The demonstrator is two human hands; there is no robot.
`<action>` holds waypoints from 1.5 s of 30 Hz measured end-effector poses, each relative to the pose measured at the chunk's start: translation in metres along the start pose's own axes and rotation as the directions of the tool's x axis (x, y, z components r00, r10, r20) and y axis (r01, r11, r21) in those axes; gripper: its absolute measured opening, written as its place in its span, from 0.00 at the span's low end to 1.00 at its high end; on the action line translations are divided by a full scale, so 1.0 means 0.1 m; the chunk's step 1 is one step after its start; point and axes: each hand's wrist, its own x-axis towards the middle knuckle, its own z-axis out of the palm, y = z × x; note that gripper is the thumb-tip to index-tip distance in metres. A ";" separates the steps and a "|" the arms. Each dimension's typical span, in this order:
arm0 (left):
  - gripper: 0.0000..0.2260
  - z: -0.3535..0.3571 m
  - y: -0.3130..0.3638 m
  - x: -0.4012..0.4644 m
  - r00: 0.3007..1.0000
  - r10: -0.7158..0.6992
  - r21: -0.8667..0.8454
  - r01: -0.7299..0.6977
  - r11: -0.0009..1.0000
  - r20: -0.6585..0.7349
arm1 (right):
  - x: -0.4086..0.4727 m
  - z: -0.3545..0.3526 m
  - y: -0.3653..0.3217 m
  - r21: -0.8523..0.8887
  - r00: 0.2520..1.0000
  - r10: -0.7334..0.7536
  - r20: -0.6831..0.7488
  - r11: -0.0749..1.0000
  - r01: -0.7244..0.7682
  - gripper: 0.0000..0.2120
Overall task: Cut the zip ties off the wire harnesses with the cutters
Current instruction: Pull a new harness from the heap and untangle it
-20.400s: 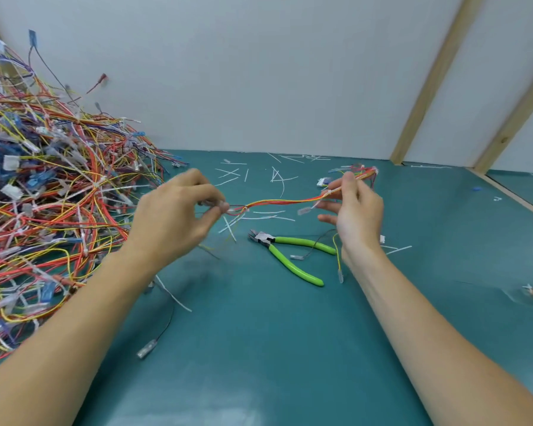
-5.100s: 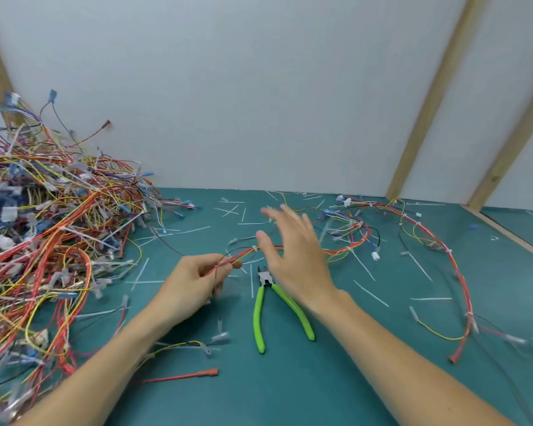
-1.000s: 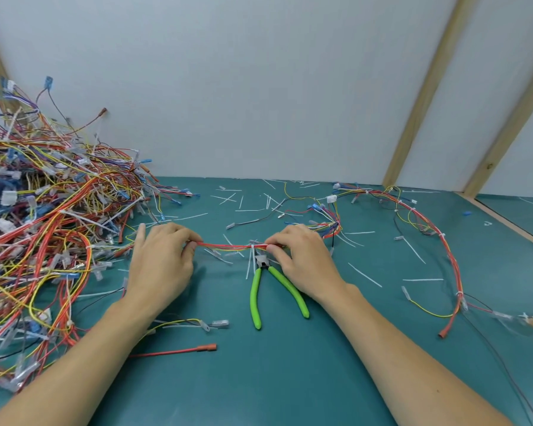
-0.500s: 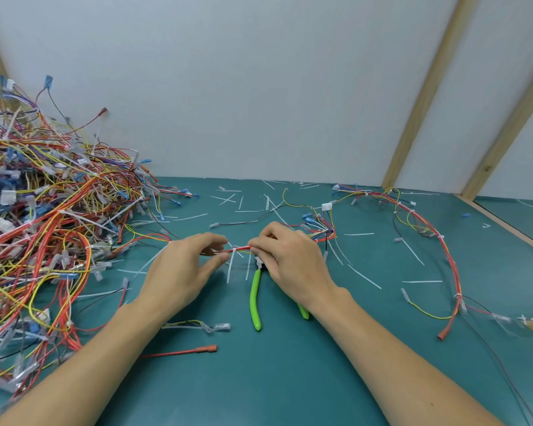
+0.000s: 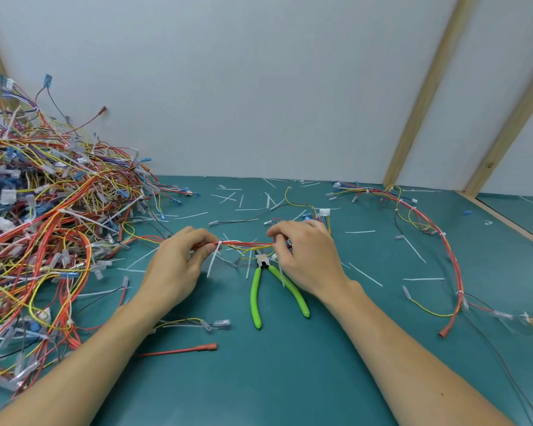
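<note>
The wire harness (image 5: 246, 243) I'm working on is stretched between my two hands just above the green table (image 5: 290, 379). Nearest to me a loose red wire (image 5: 179, 351) lies flat by my left forearm, with a short yellow lead (image 5: 194, 321) just beyond it. The green-handled cutters (image 5: 263, 290) rest on the table under the harness, handles spread toward me, no hand on them. My left hand (image 5: 174, 265) pinches the bundle just beside a white zip tie (image 5: 214, 259) whose tail hangs down. My right hand (image 5: 308, 256) pinches the bundle's other end with curled fingers. To the left rises a big heap of harnesses (image 5: 50, 229). Cut tie pieces (image 5: 250, 199) litter the far table, and the harness's long run (image 5: 443, 250) curves off right.
</note>
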 end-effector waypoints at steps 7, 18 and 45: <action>0.05 -0.01 -0.07 0.01 0.993 -0.113 0.094 0.115 0.989 -0.028 | -0.01 -0.03 0.00 -0.123 0.978 -0.014 0.208 0.992 0.040 0.10; 0.20 -0.09 0.06 -0.01 0.985 -0.155 -0.076 0.150 0.986 -0.069 | 0.01 0.05 0.02 -0.086 0.985 -0.108 0.136 0.989 0.120 0.04; 0.12 -0.03 0.16 -0.02 0.994 0.047 -0.275 -0.073 0.959 -0.099 | -0.02 -0.09 0.01 0.256 0.846 0.010 -0.534 0.955 0.150 0.11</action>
